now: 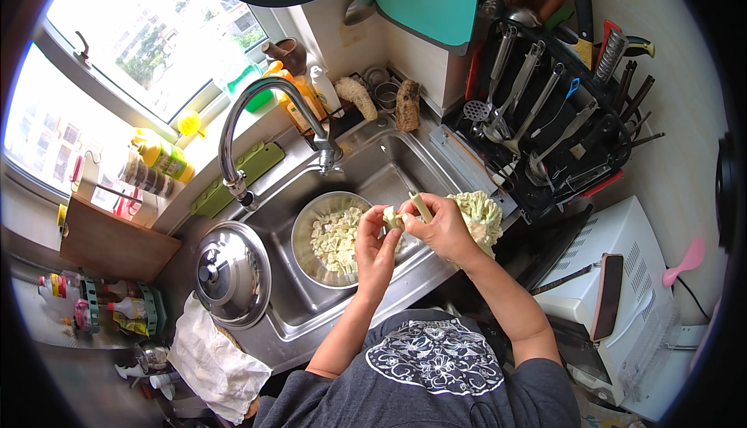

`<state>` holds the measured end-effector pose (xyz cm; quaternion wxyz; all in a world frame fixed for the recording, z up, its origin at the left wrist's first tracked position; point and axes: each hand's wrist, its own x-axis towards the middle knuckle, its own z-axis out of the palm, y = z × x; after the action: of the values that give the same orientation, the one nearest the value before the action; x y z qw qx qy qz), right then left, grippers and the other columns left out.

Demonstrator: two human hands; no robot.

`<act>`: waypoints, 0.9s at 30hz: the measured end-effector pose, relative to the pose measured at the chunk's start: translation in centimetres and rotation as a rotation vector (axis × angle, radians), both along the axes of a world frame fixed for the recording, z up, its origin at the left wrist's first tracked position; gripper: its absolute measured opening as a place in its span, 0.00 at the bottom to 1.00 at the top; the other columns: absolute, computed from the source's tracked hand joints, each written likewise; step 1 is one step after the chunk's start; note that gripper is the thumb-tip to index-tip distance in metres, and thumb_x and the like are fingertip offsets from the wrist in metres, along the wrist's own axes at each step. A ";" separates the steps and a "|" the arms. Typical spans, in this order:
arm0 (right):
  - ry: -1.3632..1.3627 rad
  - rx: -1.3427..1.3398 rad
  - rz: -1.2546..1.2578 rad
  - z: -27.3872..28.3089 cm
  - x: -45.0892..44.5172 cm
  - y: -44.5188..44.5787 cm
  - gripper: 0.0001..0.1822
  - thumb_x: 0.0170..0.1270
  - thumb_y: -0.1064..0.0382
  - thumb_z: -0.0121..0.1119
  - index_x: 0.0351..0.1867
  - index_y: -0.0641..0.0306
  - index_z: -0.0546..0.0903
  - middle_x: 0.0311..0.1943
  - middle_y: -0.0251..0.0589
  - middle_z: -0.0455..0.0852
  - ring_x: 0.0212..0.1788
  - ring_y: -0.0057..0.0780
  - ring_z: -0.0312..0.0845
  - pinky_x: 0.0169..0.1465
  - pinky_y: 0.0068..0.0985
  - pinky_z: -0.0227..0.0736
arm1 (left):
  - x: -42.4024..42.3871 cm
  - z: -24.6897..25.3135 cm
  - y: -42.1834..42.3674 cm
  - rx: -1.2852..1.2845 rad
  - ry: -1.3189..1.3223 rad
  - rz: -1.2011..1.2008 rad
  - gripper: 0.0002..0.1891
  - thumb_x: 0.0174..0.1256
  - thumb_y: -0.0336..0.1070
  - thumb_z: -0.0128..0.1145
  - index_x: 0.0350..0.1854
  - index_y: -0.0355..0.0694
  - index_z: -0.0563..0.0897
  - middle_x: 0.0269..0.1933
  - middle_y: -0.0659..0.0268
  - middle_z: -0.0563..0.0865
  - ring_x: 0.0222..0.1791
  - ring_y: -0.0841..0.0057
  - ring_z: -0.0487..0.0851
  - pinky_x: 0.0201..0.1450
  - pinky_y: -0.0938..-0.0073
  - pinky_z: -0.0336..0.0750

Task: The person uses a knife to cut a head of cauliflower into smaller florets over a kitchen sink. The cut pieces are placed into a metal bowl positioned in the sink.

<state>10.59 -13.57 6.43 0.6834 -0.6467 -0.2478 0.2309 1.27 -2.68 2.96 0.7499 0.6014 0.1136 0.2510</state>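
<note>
Both hands meet above the right front of a steel sink. My left hand (375,244) pinches a small cauliflower floret (392,217) between thumb and fingers. My right hand (439,228) grips the pale handle of a small knife (421,207), and its thumb is at the floret. Below and left of the hands, a round metal basin (300,235) in the sink holds many small cauliflower pieces (338,238). A larger head of cauliflower (481,218) lies on the sink's right edge, partly behind my right forearm.
A domed steel lid (233,273) rests on the sink's left side, beside a white cloth (213,364). The tall faucet (226,136) arches over the sink's back left. At right stand a utensil rack (607,107) and a white appliance with a phone (608,296) on top.
</note>
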 end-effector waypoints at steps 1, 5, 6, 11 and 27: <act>-0.005 -0.006 -0.003 -0.1 0.0 0.0 0.08 0.61 0.63 0.62 0.33 0.67 0.81 0.25 0.28 0.79 0.29 0.11 0.69 0.33 0.17 0.69 | 0.0 0.2 -0.1 -0.012 0.009 0.001 0.19 0.66 0.24 0.58 0.57 0.38 0.70 0.50 0.68 0.76 0.53 0.82 0.75 0.59 0.80 0.69; -0.035 -0.024 -0.012 0.1 -0.2 0.0 0.09 0.60 0.63 0.63 0.34 0.68 0.82 0.25 0.30 0.81 0.30 0.11 0.71 0.34 0.18 0.70 | 0.1 0.1 0.1 -0.022 0.043 0.054 0.17 0.64 0.20 0.55 0.55 0.36 0.72 0.49 0.67 0.77 0.52 0.80 0.76 0.54 0.77 0.72; -0.053 -0.046 -0.012 0.0 -0.3 0.0 0.09 0.60 0.63 0.63 0.35 0.67 0.82 0.25 0.31 0.82 0.30 0.11 0.71 0.35 0.18 0.71 | 0.1 0.1 0.1 -0.015 0.047 0.060 0.17 0.64 0.20 0.55 0.55 0.36 0.72 0.49 0.67 0.77 0.51 0.80 0.76 0.54 0.78 0.72; -0.102 -0.090 -0.016 -0.1 -0.3 0.0 0.10 0.60 0.62 0.62 0.36 0.67 0.82 0.26 0.32 0.83 0.31 0.12 0.73 0.36 0.19 0.72 | 0.2 0.6 0.0 0.042 0.081 0.082 0.18 0.65 0.22 0.55 0.56 0.36 0.72 0.49 0.67 0.79 0.50 0.80 0.77 0.52 0.79 0.74; -0.051 -0.213 -0.140 -1.1 2.3 0.3 0.09 0.57 0.64 0.66 0.33 0.69 0.83 0.25 0.36 0.85 0.28 0.19 0.77 0.34 0.22 0.73 | -0.4 0.6 1.9 -0.450 0.069 -0.172 0.24 0.69 0.30 0.55 0.66 0.38 0.69 0.53 0.65 0.79 0.53 0.78 0.79 0.56 0.72 0.78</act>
<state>12.93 -13.32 5.32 0.6187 -0.7371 -0.1932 0.1911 0.89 -0.76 3.55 0.8792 0.4351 0.1406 0.1340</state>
